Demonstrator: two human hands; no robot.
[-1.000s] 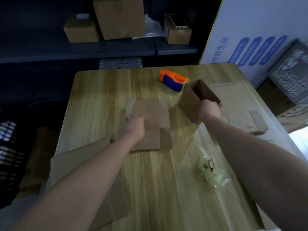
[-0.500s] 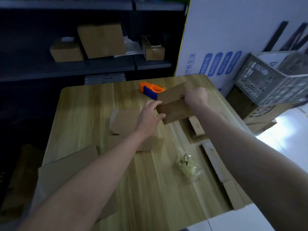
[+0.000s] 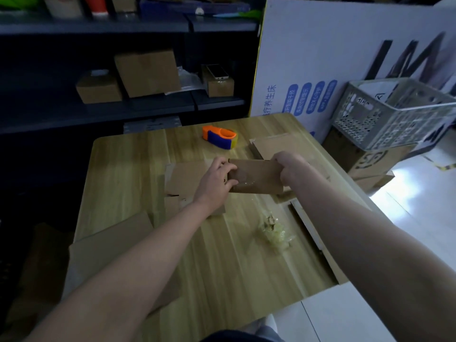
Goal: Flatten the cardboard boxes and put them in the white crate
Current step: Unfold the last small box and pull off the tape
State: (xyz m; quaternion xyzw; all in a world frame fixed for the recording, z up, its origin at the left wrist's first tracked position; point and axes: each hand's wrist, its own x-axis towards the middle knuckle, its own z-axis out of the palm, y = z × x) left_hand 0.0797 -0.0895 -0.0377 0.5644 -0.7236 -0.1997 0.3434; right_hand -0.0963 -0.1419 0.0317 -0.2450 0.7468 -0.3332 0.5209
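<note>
I hold a small brown cardboard box [image 3: 256, 176] above the middle of the wooden table [image 3: 138, 159], its taped side facing me. My left hand [image 3: 217, 180] grips its left end, thumb on the front face. My right hand [image 3: 292, 166] grips its right end. A flattened box [image 3: 183, 180] lies on the table behind my left hand. More flat cardboard [image 3: 278, 144] lies behind the held box. The white crate [image 3: 394, 112] stands at the right on stacked cartons beyond the table edge.
An orange and blue tape dispenser [image 3: 220, 137] sits at the far side of the table. A wad of crumpled tape [image 3: 274, 230] lies near the right front. Large cardboard sheets [image 3: 108, 243] overhang the left edge, another sheet [image 3: 313, 233] the right. Shelves with boxes [image 3: 148, 72] stand behind.
My right hand lifted the open box off the table. My left hand left the flattened box and took hold of the lifted one. The box now hangs level between both hands.
</note>
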